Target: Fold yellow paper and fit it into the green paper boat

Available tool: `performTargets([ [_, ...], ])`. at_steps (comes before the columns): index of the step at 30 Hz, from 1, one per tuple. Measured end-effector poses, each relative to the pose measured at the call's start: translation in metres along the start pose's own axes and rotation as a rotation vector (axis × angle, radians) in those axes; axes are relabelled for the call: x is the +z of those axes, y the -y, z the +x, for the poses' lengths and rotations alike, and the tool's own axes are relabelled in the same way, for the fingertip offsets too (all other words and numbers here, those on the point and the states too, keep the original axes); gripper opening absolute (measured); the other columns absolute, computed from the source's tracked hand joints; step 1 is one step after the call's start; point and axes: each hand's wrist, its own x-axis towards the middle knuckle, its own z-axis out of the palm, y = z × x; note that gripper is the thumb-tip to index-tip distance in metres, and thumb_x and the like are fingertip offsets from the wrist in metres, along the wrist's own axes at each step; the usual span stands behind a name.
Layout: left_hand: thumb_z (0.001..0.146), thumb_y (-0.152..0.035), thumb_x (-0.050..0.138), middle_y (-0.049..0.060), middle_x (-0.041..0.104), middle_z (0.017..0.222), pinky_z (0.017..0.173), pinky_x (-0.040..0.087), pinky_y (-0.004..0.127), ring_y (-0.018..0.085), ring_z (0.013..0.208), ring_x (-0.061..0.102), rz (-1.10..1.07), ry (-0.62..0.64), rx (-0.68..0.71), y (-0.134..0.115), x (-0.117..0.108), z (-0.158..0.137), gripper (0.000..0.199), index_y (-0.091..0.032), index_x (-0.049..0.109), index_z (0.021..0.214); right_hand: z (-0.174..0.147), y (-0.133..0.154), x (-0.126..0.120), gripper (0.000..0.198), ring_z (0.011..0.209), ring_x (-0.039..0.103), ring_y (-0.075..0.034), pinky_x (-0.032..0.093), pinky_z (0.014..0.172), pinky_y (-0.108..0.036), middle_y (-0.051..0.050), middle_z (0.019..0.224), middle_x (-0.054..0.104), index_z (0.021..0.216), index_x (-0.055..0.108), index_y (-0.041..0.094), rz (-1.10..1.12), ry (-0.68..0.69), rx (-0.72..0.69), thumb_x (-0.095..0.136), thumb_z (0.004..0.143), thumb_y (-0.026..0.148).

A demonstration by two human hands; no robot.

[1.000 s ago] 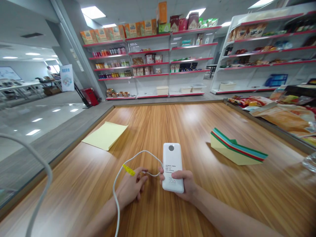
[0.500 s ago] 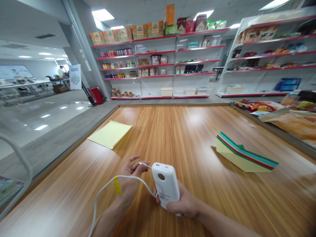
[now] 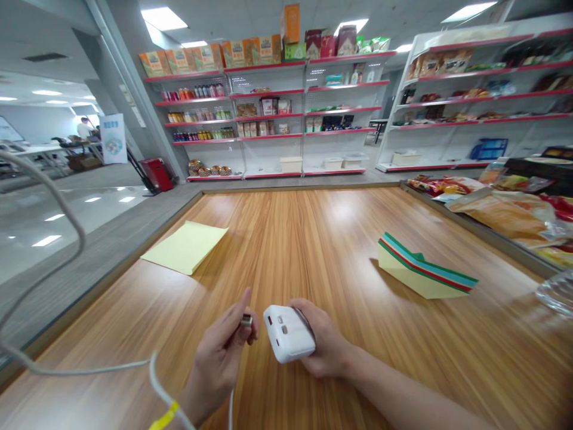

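Note:
My left hand (image 3: 224,343) is closed on a USB plug (image 3: 246,320), its metal end pointing toward the power bank. A white cable (image 3: 230,409) hangs below that hand. To its right, my right hand (image 3: 324,340) is wrapped round a white power bank (image 3: 290,343), tilted so that the end with several ports faces me. Plug and power bank are apart, with a small gap between them. Another stretch of pale cable (image 3: 89,370), with a yellow tag (image 3: 165,417), loops across the left side near my left forearm.
A yellow paper sheet (image 3: 185,246) lies on the wooden table (image 3: 277,239) at the left. A folded paper piece with coloured stripes (image 3: 425,272) stands at the right. Packaged food (image 3: 505,215) fills the right edge, near a clear plastic object (image 3: 557,292). Stocked shelves (image 3: 268,113) stand behind.
The power bank has turned from upright to tipped, its port end now toward me. My left hand has rotated and lowered slightly with the plug. The view has shifted right.

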Motion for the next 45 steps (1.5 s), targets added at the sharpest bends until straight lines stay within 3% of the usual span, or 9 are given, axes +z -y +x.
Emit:
performTargets([
  [3, 0.087, -0.016, 0.05, 0.0, 0.061, 0.071, 0.049, 0.045, 0.02, 0.009, 0.054, 0.054, 0.045, 0.071, -0.133, 0.002, -0.005, 0.001, 0.025, -0.022, 0.059, 0.109, 0.0, -0.002, -0.001, 0.066, 0.092, 0.054, -0.024, 0.044, 0.078, -0.036, -0.01, 0.103, 0.055, 0.115, 0.038, 0.019, -0.087, -0.009, -0.002, 0.054, 0.052, 0.011],
  [6, 0.083, -0.015, 0.056, -0.001, 0.059, 0.06, 0.047, 0.043, 0.018, 0.008, 0.05, 0.053, 0.232, 0.135, -0.076, 0.0, -0.011, 0.005, 0.011, -0.018, 0.066, 0.086, 0.0, -0.001, -0.001, 0.07, 0.093, 0.052, -0.024, 0.043, 0.081, -0.037, -0.009, 0.104, 0.053, 0.116, 0.036, 0.019, -0.14, -0.015, -0.022, 0.053, 0.05, 0.009],
  [10, 0.083, -0.012, 0.055, 0.002, 0.064, 0.075, 0.057, 0.045, 0.02, 0.011, 0.064, 0.059, 0.407, 0.166, 0.057, -0.006, -0.02, 0.012, 0.021, -0.021, 0.067, 0.097, 0.001, 0.001, -0.003, 0.068, 0.087, 0.05, -0.023, 0.041, 0.079, -0.037, -0.007, 0.1, 0.052, 0.114, 0.037, 0.02, -0.209, -0.025, -0.06, 0.053, 0.048, 0.009],
  [17, 0.086, -0.016, 0.05, 0.001, 0.062, 0.068, 0.054, 0.04, 0.02, 0.011, 0.061, 0.056, 0.531, 0.257, 0.016, -0.014, -0.033, 0.012, 0.017, -0.018, 0.067, 0.085, 0.003, 0.005, -0.003, 0.065, 0.085, 0.047, -0.024, 0.036, 0.075, -0.037, -0.007, 0.097, 0.051, 0.108, 0.039, 0.019, -0.31, 0.01, -0.078, 0.053, 0.045, 0.011],
  [24, 0.087, -0.031, 0.047, -0.003, 0.04, 0.048, 0.046, 0.024, 0.022, 0.008, 0.046, 0.038, 0.533, 0.376, -0.224, -0.028, -0.029, 0.011, 0.038, -0.014, 0.052, 0.054, 0.002, 0.004, -0.001, 0.065, 0.085, 0.046, -0.023, 0.034, 0.075, -0.036, -0.006, 0.096, 0.051, 0.108, 0.037, 0.019, -0.305, 0.011, -0.118, 0.053, 0.045, 0.012],
  [29, 0.084, -0.047, 0.047, -0.006, 0.033, 0.046, 0.041, 0.019, 0.021, 0.006, 0.042, 0.029, 0.26, 0.398, -0.582, -0.03, -0.028, 0.009, 0.042, -0.014, 0.056, 0.061, 0.002, 0.004, -0.002, 0.066, 0.085, 0.047, -0.024, 0.033, 0.076, -0.038, -0.007, 0.097, 0.052, 0.109, 0.037, 0.019, -0.348, 0.038, -0.137, 0.056, 0.046, 0.016],
  [33, 0.079, -0.053, 0.051, -0.007, 0.032, 0.044, 0.037, 0.014, 0.02, 0.005, 0.038, 0.022, 0.106, 0.434, -0.748, -0.028, -0.032, 0.009, 0.043, -0.013, 0.057, 0.063, 0.003, 0.005, -0.002, 0.065, 0.086, 0.047, -0.025, 0.032, 0.077, -0.039, -0.008, 0.099, 0.053, 0.112, 0.037, 0.018, -0.397, 0.052, -0.177, 0.057, 0.05, 0.019],
  [39, 0.08, -0.046, 0.052, -0.007, 0.033, 0.043, 0.036, 0.014, 0.02, 0.005, 0.038, 0.023, 0.22, 0.423, -0.806, -0.03, -0.036, 0.01, 0.041, -0.014, 0.053, 0.056, 0.003, 0.008, -0.001, 0.063, 0.089, 0.045, -0.027, 0.031, 0.079, -0.042, -0.011, 0.101, 0.054, 0.112, 0.042, 0.015, -0.571, 0.124, -0.167, 0.055, 0.05, 0.017],
  [45, 0.082, -0.04, 0.048, -0.006, 0.036, 0.044, 0.037, 0.016, 0.021, 0.006, 0.038, 0.028, 0.266, 0.441, -0.752, -0.021, -0.036, 0.007, 0.036, -0.014, 0.054, 0.057, 0.004, 0.013, -0.001, 0.062, 0.089, 0.045, -0.028, 0.031, 0.079, -0.043, -0.013, 0.103, 0.055, 0.113, 0.043, 0.013, -0.67, 0.163, -0.155, 0.053, 0.052, 0.015],
])
